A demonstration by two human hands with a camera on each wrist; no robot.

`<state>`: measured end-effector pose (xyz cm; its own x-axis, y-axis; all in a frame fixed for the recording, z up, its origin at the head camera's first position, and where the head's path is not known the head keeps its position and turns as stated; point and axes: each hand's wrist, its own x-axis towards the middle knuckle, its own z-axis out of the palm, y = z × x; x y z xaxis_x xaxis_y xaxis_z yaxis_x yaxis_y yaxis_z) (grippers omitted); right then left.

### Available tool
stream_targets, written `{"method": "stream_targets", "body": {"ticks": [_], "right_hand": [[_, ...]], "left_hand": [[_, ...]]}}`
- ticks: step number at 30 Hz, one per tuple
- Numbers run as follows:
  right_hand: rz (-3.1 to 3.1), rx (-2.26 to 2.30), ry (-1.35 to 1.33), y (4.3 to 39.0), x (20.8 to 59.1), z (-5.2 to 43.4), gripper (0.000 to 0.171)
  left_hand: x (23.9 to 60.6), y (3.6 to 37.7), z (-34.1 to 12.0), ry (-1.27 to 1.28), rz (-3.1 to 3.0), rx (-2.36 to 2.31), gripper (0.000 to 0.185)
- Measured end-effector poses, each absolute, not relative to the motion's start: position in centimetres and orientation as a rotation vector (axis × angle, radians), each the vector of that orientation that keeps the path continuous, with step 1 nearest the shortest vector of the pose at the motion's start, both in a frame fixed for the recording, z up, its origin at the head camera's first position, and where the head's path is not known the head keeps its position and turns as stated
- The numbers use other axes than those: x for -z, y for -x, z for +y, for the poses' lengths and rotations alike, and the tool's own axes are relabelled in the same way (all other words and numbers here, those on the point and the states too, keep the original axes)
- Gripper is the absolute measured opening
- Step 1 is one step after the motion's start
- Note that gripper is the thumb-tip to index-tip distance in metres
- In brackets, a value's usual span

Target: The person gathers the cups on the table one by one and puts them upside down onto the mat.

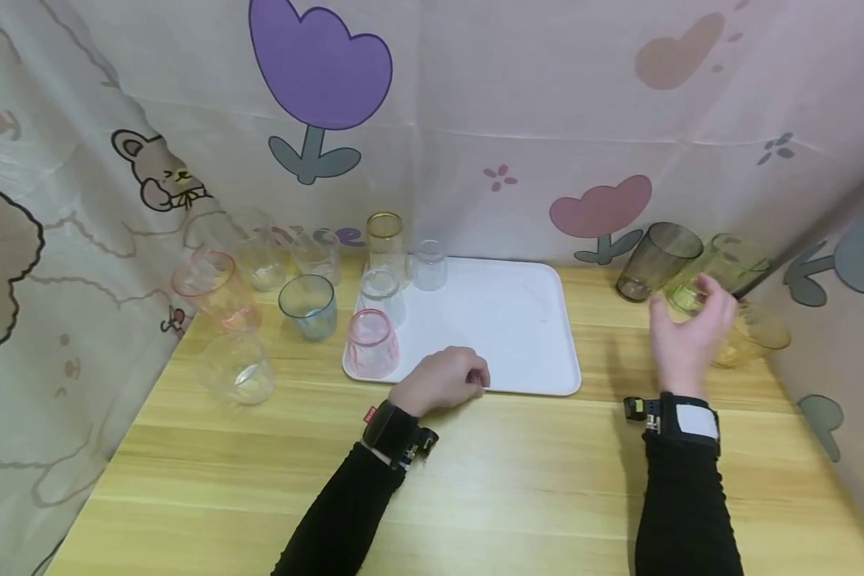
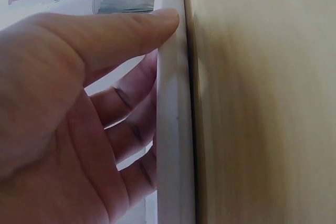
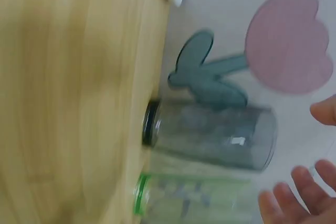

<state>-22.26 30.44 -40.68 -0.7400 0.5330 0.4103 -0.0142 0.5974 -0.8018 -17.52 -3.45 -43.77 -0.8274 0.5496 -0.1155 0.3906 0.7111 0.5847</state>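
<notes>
My left hand (image 1: pixel 442 376) is at the front edge of a white tray (image 1: pixel 500 328). In the left wrist view its thumb lies on the tray's rim (image 2: pixel 174 119) and the bent fingers reach inside, their tips hidden. Over the right side of the table my right hand (image 1: pixel 694 332) hovers, thumb and fingers apart. Nearest to it are a green glass (image 1: pixel 738 254) and a grey glass (image 1: pixel 658 260), which stand apart from the fingers in the right wrist view. A yellow glass (image 1: pixel 759 326) is partly hidden behind that hand.
On the tray's left side stand a pink tumbler (image 1: pixel 373 344), a gold-rimmed glass (image 1: pixel 385 240), a small clear glass (image 1: pixel 430 266) and another clear one. Farther left are a blue-grey tumbler (image 1: pixel 308 308), a tall pink glass (image 1: pixel 223 292) and several clear glasses. A printed curtain (image 1: pixel 461 72) hangs behind.
</notes>
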Motion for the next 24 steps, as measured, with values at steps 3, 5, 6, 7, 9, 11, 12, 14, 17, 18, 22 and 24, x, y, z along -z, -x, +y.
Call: {"method": "stream_targets", "body": {"ticks": [3, 5, 6, 7, 9, 11, 12, 14, 17, 18, 22, 24], "right_hand": [[-2.115, -1.059, 0.487, 22.2, 40.7, 32.2, 0.064], [-2.078, -1.034, 0.531, 22.2, 40.8, 33.2, 0.068], [-2.062, -1.025, 0.551, 22.2, 40.9, 33.6, 0.071], [-2.047, -1.018, 0.57, 22.2, 41.0, 34.0, 0.075], [-2.026, -1.018, 0.619, 22.2, 41.3, 34.7, 0.084], [-2.021, -1.067, 0.695, 22.2, 41.4, 35.3, 0.096], [-2.014, -1.085, 0.714, 22.1, 41.5, 35.6, 0.102], [-2.0, -1.163, 0.775, 21.9, 41.5, 36.2, 0.112], [-1.918, -1.365, 0.848, 21.5, 41.5, 37.1, 0.122], [-1.882, -1.427, 0.866, 21.4, 41.6, 37.4, 0.125], [-1.771, -1.621, 0.892, 21.1, 41.9, 38.2, 0.127], [-1.765, -1.665, 0.898, 21.1, 42.0, 38.4, 0.126]], "left_hand": [[43.8, 17.5, -3.4, -0.754, 2.641, -0.797, 0.011], [43.8, 17.5, -3.5, -0.747, 2.642, -0.791, 0.011], [43.8, 17.5, -3.5, -0.743, 2.644, -0.789, 0.011], [43.8, 17.5, -3.5, -0.737, 2.645, -0.789, 0.011], [43.8, 17.5, -3.6, -0.728, 2.646, -0.794, 0.01], [43.8, 17.5, -3.6, -0.722, 2.648, -0.798, 0.01], [43.8, 17.5, -3.6, -0.723, 2.647, -0.8, 0.01], [43.8, 17.5, -3.6, -0.724, 2.644, -0.803, 0.01], [43.7, 17.5, -3.5, -0.724, 2.636, -0.8, 0.01], [43.7, 17.5, -3.5, -0.725, 2.633, -0.798, 0.01], [43.5, 17.4, -3.4, -0.731, 2.626, -0.79, 0.008], [43.4, 17.4, -3.4, -0.734, 2.626, -0.787, 0.008]]}}
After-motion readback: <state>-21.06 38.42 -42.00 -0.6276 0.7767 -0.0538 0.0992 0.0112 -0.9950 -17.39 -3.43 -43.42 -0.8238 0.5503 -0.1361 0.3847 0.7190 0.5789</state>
